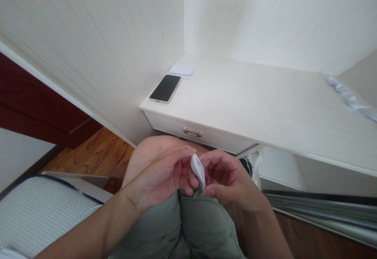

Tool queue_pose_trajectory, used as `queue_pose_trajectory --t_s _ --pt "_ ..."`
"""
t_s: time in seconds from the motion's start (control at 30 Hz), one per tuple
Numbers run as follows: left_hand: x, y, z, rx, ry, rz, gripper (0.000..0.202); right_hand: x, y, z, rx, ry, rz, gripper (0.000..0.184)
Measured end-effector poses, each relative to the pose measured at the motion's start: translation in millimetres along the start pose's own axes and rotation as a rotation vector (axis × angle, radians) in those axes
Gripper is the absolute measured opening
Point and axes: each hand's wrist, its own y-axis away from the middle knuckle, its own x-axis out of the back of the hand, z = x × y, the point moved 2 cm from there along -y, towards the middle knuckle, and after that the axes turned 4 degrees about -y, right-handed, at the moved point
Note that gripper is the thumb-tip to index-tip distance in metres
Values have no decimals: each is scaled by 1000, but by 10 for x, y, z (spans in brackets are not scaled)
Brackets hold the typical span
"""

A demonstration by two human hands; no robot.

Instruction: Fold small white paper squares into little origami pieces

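- Pinching one folded paper (pixel 198 170) above the lap (pixel 203 221): two hands, left hand (pixel 167 175) at its upper end, right hand (pixel 235 176) at its lower.
- One phone (pixel 165 88), flat on one desk (pixel 250 98), just beside sheets (pixel 181 70), at least two.
- One drawer (pixel 219 139), one handle (pixel 192 132).
- White pieces (pixel 343 89), several, blurred, at desk's right; count unclear.

On the worktop (pixel 259 101) before us, a phone (pixel 165 89) lies at left, paper sheets (pixel 181 70) just behind it, paper pieces (pixel 340 86) along the right end. A drawer (pixel 218 141) sits beneath; above our lap (pixel 203 219), our hands (pixel 234 178) flank a folded paper (pixel 198 167).
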Motion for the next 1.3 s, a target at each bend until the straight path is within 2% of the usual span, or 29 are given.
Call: queue_pose_trajectory --t_s 0.17,0.27,0.53,0.63,0.73,0.87,1.07,1.23,1.3 --pt "6 6 -28 -40 -64 12 34 -5 4 -49 13 93 5 50" --pt "7 9 -42 -92 -131 65 28 -21 6 -118 19 218 16 49" --pt "-43 3 -12 -225 -257 235 19 -112 15 -374 57 865 1 50" --pt "-36 -7 -9 -256 -268 276 19 -121 52 -372 97 1109 1 49" --pt "-20 -26 -22 -256 -271 283 19 -102 107 -305 127 1246 -33 51" --pt "-28 -47 -36 -230 -259 297 21 -72 165 -233 137 1228 -67 60" --pt "-73 -41 -25 -230 -248 311 21 -80 178 -310 96 1016 29 54" --pt "-82 -18 -30 -211 -237 256 23 -73 167 -389 58 849 -11 48" --pt "-78 -9 -35 -203 -216 252 22 -48 163 -390 72 851 4 42"
